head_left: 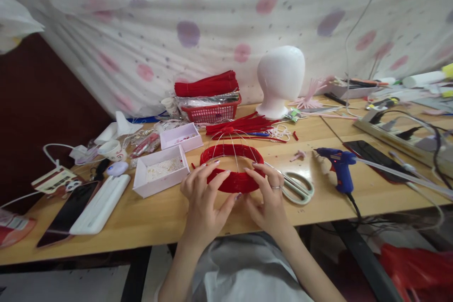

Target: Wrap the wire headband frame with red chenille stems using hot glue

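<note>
A round red band point(236, 183) with thin wires arching up to a red tuft looks like a crown-shaped headpiece frame. It sits at the table's front, and both hands are on its near side. My left hand point(202, 198) curls around the left front of the band, fingers over the rim and thumb low. On the right front, my right hand point(269, 196), with a ring on one finger, grips the band in the same way. Pale-handled scissors point(299, 188) lie just right of that hand; their blades are partly hidden behind it.
A blue glue gun point(338, 165) with its cord lies to the right, near a dark phone point(377, 160) and a power strip point(399, 144). White bead boxes point(161, 184) stand left. Behind are a red basket point(212, 112), red strips point(244, 125) and a white foam head point(281, 73).
</note>
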`<action>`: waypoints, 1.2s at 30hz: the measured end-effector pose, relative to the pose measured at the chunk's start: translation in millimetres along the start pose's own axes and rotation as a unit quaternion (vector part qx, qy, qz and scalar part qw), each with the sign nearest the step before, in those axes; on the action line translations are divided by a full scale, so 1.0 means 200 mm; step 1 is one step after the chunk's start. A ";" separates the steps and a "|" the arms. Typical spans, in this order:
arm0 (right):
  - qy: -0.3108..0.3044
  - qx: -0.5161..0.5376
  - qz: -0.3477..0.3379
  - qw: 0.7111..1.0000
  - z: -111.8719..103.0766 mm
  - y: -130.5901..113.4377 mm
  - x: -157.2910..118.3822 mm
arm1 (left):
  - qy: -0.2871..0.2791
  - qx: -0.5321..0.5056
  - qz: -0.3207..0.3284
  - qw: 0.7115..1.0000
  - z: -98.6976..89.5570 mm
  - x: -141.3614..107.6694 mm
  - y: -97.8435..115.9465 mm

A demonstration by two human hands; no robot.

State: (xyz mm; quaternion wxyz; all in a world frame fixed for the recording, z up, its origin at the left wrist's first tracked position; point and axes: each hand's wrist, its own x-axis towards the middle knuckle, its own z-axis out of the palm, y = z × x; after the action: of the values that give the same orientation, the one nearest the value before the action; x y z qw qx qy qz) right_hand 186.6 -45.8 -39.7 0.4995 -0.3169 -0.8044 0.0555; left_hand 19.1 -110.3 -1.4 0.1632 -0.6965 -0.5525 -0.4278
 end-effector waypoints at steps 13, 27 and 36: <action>0.013 0.028 -0.009 0.999 -0.01 -0.01 0.00 | -0.012 -0.031 0.003 0.999 0.01 -0.01 -0.01; 0.017 0.024 -0.026 0.999 -0.01 0.00 0.00 | -0.011 -0.041 -0.018 0.999 0.03 -0.04 0.02; 0.035 0.041 -0.027 0.998 -0.01 0.01 -0.01 | -0.012 -0.053 -0.030 0.998 0.02 -0.04 0.03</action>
State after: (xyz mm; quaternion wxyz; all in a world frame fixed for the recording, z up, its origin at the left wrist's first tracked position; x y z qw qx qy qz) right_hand 188.8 -45.9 -41.3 0.5408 -0.2763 -0.7919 0.0636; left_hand 25.4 -113.5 -8.3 0.1063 -0.6924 -0.5516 -0.4529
